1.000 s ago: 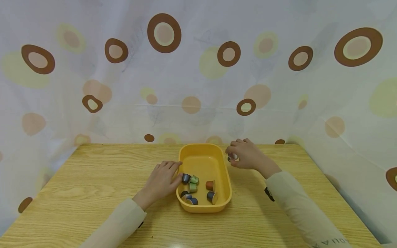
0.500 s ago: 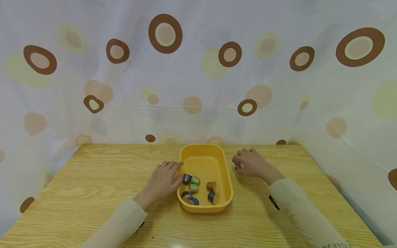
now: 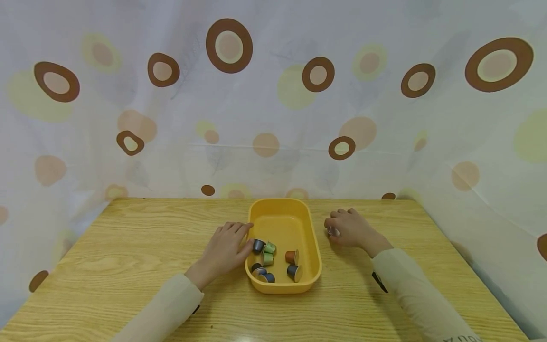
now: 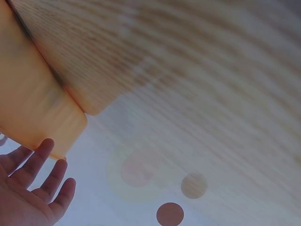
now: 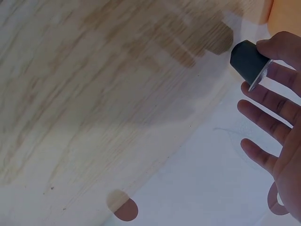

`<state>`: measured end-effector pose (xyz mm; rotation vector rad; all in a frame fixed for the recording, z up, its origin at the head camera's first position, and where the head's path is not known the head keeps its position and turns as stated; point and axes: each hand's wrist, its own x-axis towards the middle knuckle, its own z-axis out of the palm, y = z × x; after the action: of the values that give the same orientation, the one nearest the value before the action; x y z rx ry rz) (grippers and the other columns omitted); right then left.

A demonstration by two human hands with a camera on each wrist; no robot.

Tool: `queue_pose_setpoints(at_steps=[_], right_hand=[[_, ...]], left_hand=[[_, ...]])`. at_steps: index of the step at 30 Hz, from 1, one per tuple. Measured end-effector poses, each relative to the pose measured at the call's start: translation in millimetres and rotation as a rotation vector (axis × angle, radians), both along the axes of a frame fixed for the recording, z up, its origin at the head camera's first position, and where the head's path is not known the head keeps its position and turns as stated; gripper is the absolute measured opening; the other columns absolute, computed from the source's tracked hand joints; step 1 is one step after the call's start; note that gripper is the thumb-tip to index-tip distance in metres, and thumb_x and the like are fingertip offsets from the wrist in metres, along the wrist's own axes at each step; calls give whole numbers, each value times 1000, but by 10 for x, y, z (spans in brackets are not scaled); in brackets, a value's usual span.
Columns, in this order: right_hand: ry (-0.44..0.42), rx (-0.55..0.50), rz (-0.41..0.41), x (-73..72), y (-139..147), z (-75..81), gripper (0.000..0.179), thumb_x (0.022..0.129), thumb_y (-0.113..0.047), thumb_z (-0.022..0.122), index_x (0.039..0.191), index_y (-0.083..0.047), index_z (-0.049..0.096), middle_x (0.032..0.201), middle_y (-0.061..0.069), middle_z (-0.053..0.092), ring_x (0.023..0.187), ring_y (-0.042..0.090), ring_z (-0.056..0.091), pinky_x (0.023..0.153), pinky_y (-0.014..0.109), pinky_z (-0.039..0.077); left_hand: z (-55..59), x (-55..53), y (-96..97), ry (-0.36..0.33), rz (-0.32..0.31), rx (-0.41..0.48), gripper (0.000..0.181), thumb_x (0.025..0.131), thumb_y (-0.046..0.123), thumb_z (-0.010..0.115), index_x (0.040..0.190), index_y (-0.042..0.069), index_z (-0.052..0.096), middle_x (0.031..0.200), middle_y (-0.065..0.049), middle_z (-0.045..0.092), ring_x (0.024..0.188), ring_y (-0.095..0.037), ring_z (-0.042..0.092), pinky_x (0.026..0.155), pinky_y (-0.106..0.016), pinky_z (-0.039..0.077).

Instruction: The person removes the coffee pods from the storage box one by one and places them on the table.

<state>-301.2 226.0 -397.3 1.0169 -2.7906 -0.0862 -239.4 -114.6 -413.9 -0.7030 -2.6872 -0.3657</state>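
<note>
So the whole setup is a light wood-grain table [image 3: 154,242] boxed in by a pale cloth [image 3: 265,104] that hangs along the back and both sides. The cloth is covered in brown-ringed blobs [image 3: 229,46] plus softer yellow and peach spots, with a faint crease running across the back. The grain runs mostly side to side, there's a tiny dark speck [image 3: 211,327] near the front, and a bit of glare at the bottom edge.

A yellow tray [image 3: 282,230] sits lengthwise around the middle, far end close to the back edge. Its capsules are all bunched in the near half: a dark grey one [image 3: 258,245] by the left wall, two green ones [image 3: 267,259] next to it, black and blue ones in the near left corner, then an orange-brown one [image 3: 292,257] and a navy one [image 3: 294,272] on the right.

Left hand [image 3: 224,247] rests on the tray's left rim, fingers loose and mostly straight, not clutching any capsule. Right hand [image 3: 352,229] is over the wood just right of the tray, thumb and fingers pinching a dark green-black capsule [image 5: 247,60] with a silvery lid. Can't tell if that capsule touches the table. Both sleeves [image 3: 171,304] are pale.
</note>
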Motion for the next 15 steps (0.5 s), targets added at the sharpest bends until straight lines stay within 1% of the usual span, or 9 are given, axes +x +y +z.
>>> queue_pose_setpoints(at_steps=[6, 10, 15], right_hand=[[13, 14, 5, -1, -4, -23, 12, 77, -23, 68, 88, -20, 65, 79, -5, 54, 78, 16, 50, 71, 43, 43], [11, 11, 6, -1, -8, -28, 12, 77, -23, 68, 88, -21, 64, 79, -6, 53, 77, 15, 49, 70, 42, 42], [0, 10, -1, 2, -10, -26, 14, 76, -24, 68, 89, -21, 64, 80, -6, 53, 77, 15, 49, 72, 42, 42]], left_hand=[[-3, 0, -4, -4, -4, 5, 42, 93, 34, 44, 128, 12, 52, 117, -4, 60, 109, -25, 53, 90, -43, 43], [5, 6, -4, -10, -8, 14, 42, 93, 33, 45, 128, 11, 52, 117, -4, 60, 109, -26, 53, 90, -44, 43], [10, 7, -2, -2, -13, 19, 41, 93, 33, 45, 127, 11, 53, 116, -4, 61, 108, -26, 53, 90, -44, 43]])
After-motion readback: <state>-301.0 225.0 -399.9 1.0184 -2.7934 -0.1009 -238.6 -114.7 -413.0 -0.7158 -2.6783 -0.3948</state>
